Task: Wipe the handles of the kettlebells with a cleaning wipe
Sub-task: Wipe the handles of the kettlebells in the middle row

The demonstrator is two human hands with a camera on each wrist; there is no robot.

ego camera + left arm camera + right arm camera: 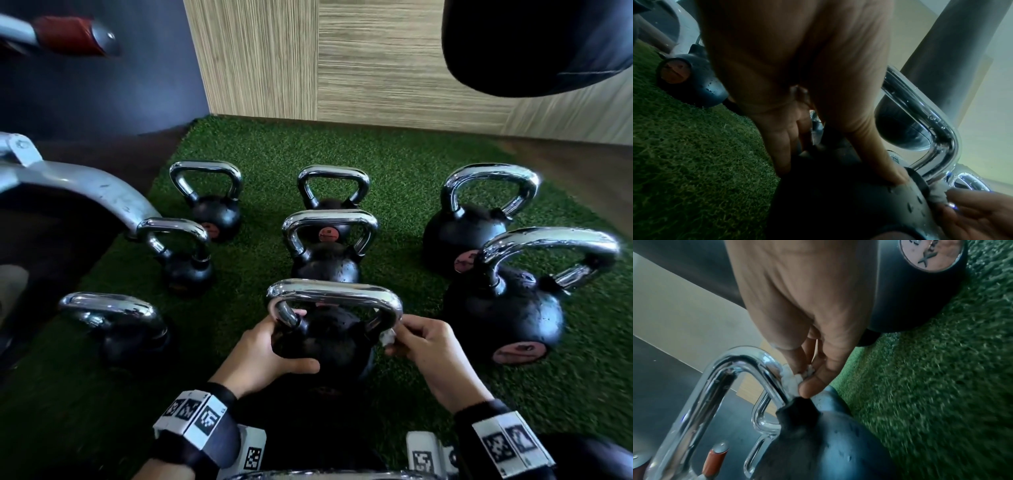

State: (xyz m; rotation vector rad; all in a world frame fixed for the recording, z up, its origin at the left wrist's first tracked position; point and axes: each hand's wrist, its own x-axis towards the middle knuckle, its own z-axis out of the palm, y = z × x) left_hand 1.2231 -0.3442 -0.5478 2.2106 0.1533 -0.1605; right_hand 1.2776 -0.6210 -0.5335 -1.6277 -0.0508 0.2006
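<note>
The nearest black kettlebell (329, 339) with a chrome handle (334, 295) stands on green turf just in front of me. My left hand (270, 349) grips its black body on the left side, thumb across the front and fingers by the handle's left leg. My right hand (421, 346) pinches a small crumpled white wipe (388, 337) against the lower right leg of the handle. The right wrist view shows that wipe (791, 382) pressed between thumb and fingers onto the chrome handle (764, 368). Seen from the left wrist, the wipe (937, 193) sits at the handle's base.
Several other chrome-handled kettlebells stand in rows on the turf (394, 164), a large one (507, 305) close at my right and a small one (120, 329) at my left. A grey machine arm (85, 192) reaches in from the left. A black punching bag (534, 44) hangs upper right.
</note>
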